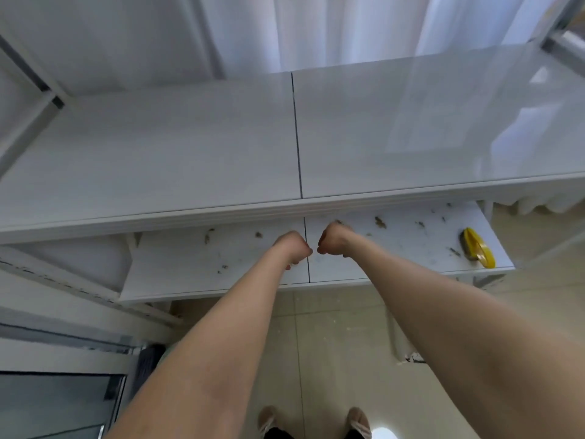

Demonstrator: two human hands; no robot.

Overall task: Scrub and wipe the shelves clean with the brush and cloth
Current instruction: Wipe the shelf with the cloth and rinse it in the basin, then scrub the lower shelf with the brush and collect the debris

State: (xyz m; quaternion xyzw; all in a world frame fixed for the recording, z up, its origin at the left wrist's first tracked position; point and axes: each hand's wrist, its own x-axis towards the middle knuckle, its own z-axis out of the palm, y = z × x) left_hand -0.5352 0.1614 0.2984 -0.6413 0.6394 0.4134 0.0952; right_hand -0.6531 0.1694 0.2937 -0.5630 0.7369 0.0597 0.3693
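A white two-tier shelf unit stands in front of me. Its upper shelf [190,153] is glossy and looks clean. The lower shelf [177,267] is speckled with brown dirt spots [380,222]. A yellow brush [478,251] lies at the right end of the lower shelf. My left hand [292,248] and my right hand [332,240] hover over the middle seam of the lower shelf, almost touching each other. Both have their fingers curled into fists, and I see nothing held in either. No cloth is in view.
A white curtain [316,33] hangs behind the shelves. White metal frame bars [34,122] slant at the left. Beige floor tiles [332,343] lie below, with my feet [269,421] at the bottom edge. A glass panel [53,403] sits at the lower left.
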